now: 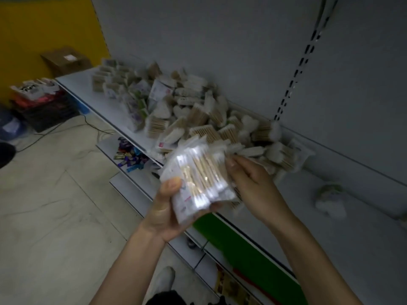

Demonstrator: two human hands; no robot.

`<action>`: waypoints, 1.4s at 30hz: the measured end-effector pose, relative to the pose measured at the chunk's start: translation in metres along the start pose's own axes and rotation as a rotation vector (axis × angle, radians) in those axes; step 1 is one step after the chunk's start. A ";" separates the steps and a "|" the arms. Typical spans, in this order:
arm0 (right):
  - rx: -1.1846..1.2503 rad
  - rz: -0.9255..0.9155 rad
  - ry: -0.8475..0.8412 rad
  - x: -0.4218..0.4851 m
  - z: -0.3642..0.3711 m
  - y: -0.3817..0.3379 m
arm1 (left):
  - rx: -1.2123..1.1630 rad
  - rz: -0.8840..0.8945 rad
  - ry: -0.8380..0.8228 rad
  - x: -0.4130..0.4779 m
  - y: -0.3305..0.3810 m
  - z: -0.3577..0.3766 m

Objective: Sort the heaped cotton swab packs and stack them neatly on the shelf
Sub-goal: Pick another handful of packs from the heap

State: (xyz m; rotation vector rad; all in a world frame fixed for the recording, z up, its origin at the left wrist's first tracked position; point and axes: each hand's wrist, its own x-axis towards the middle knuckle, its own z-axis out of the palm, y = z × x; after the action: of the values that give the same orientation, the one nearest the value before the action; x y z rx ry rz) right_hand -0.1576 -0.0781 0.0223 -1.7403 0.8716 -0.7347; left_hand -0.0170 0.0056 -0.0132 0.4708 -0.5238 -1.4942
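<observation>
My left hand (167, 208) grips a bundle of clear cotton swab packs (198, 179) with wooden sticks, thumb on top, held in front of the shelf edge. My right hand (248, 179) holds the bundle's right side, fingers curled behind the packs. Behind them a big heap of swab packs (198, 119) covers the white shelf (88, 95). At the heap's far left end several packs (105, 80) stand in rows. One lone pack (330, 199) lies on the shelf at the right.
The grey back panel (220, 51) with a slotted upright (297, 73) rises behind the shelf. Lower shelves hold coloured small items (130, 155). A cardboard box (66, 60), crates (44, 102) and cables lie on the tiled floor at the left.
</observation>
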 end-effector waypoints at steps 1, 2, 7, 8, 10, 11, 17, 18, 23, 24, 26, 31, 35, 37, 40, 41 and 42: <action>-0.001 0.010 0.001 0.008 0.005 -0.003 | -0.036 0.028 -0.059 0.000 0.009 -0.007; -0.002 0.028 0.022 0.017 0.010 -0.005 | -0.079 0.056 -0.084 0.000 0.017 -0.013; -0.756 -0.203 0.203 0.072 0.018 0.022 | -0.115 0.142 0.122 0.004 0.062 -0.047; -0.874 -0.241 0.149 0.081 0.021 0.030 | -0.094 0.133 0.118 0.004 0.071 -0.053; -1.012 -0.292 0.069 0.095 0.031 0.042 | -0.065 0.111 0.120 0.007 0.086 -0.068; -1.047 -0.308 0.049 0.100 0.036 0.045 | -0.058 0.102 0.114 0.009 0.092 -0.075; -0.765 -0.251 0.173 0.105 0.044 0.041 | -0.079 -0.062 -0.029 0.030 0.114 -0.105; -0.668 -0.210 0.230 0.102 0.043 0.036 | -0.097 -0.099 -0.080 0.036 0.118 -0.106; -0.233 -0.002 0.418 0.076 0.034 0.007 | -0.179 -0.323 -0.232 0.068 0.112 -0.089; -0.161 0.014 0.477 0.070 0.029 0.001 | -0.216 -0.357 -0.271 0.073 0.108 -0.083; -0.105 0.056 0.623 0.053 0.014 -0.005 | -0.273 -0.447 -0.276 0.083 0.101 -0.069; 0.033 0.206 0.787 -0.008 -0.048 0.001 | -0.297 -0.557 -0.404 0.098 0.039 -0.040; -0.197 0.285 0.827 -0.065 -0.113 0.018 | -0.265 -0.678 -0.436 0.079 -0.038 0.012; -0.346 0.284 0.940 -0.092 -0.150 0.026 | -0.078 -0.635 -0.257 0.069 -0.082 0.036; -0.627 0.280 1.031 -0.132 -0.207 0.033 | 0.053 -0.717 -0.165 0.064 -0.151 0.062; -0.705 0.278 1.010 -0.143 -0.227 0.038 | 0.089 -0.720 -0.130 0.064 -0.171 0.069; -0.774 0.281 0.973 -0.151 -0.245 0.043 | 0.133 -0.711 -0.101 0.064 -0.187 0.075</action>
State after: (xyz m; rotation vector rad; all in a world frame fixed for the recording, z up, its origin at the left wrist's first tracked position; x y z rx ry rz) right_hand -0.4477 -0.0881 0.0447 -1.7878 2.2467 -1.1642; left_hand -0.2121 -0.0614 -0.0615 0.7364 -0.5667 -2.1785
